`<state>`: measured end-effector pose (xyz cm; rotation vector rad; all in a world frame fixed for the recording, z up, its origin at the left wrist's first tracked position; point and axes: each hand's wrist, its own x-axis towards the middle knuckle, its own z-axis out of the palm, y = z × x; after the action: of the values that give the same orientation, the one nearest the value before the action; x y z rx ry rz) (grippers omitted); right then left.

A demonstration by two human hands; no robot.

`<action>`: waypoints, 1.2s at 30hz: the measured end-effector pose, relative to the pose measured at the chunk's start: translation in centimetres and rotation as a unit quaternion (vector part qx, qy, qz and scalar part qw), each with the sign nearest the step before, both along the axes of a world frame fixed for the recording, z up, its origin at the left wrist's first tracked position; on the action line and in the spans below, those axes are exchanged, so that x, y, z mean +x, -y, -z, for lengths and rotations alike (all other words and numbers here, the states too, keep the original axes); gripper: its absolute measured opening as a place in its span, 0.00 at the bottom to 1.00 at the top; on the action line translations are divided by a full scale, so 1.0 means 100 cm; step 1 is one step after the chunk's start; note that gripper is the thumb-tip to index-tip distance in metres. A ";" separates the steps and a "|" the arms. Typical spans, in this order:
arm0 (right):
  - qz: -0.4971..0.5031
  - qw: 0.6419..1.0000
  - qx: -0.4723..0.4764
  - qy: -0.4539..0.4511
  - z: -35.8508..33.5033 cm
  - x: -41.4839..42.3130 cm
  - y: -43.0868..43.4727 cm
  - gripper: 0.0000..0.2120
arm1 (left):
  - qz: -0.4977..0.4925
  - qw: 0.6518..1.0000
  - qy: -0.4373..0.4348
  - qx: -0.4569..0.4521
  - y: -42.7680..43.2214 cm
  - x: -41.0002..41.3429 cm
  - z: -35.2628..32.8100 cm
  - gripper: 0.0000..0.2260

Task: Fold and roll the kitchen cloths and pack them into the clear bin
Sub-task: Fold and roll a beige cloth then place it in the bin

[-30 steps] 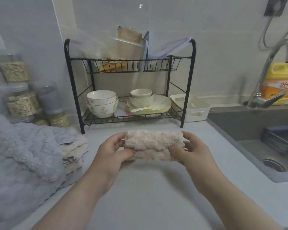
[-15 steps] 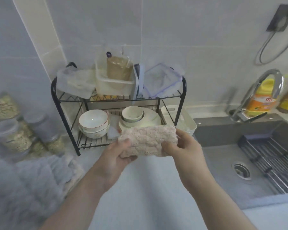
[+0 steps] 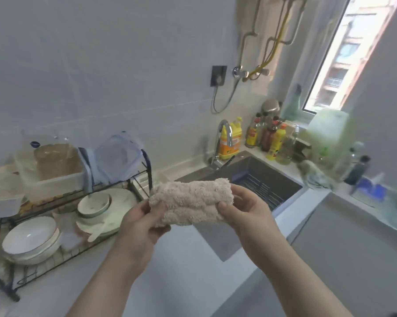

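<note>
A rolled beige fluffy cloth (image 3: 190,201) is held in the air above the counter, in front of the sink. My left hand (image 3: 142,223) grips its left end, thumb on top. My right hand (image 3: 245,209) grips its right end. On the top shelf of the black dish rack at the left stands a clear bin (image 3: 53,172) with something beige inside it. A clear lid (image 3: 117,156) with a blue rim leans beside the bin. The pile of other cloths is out of view.
The black wire dish rack (image 3: 144,165) holds white bowls (image 3: 30,239) and plates (image 3: 115,202) on its lower shelf. A dark sink (image 3: 257,175) with a chrome tap (image 3: 222,143) lies right of centre. Bottles (image 3: 268,138) crowd the corner under the window.
The view has swung up and to the right, bringing the sink corner and window in. Both hands have kept hold of the rolled cloth and lifted it off the counter.
</note>
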<state>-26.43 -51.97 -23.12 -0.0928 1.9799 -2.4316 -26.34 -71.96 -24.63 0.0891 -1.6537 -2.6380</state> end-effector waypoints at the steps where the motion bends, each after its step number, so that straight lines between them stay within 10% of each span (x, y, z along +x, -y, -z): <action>1: 0.029 1.000 0.005 -0.006 -0.004 0.005 -0.018 0.19 | 0.024 1.000 -0.007 -0.004 -0.018 -0.006 -0.003 0.07; 17: 0.362 0.931 -0.050 -0.010 0.001 0.055 -0.353 0.17 | 0.334 0.938 -0.055 -0.070 -0.388 -0.064 -0.018 0.10; 36: 0.487 0.872 -0.009 0.050 -0.007 0.039 -0.657 0.18 | 0.487 0.867 -0.052 -0.094 -0.742 -0.128 -0.019 0.11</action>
<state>-22.53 13.68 -22.43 1.3109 2.2825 -2.8032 -39.09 2.26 -22.71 -1.1710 -2.3232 -2.9074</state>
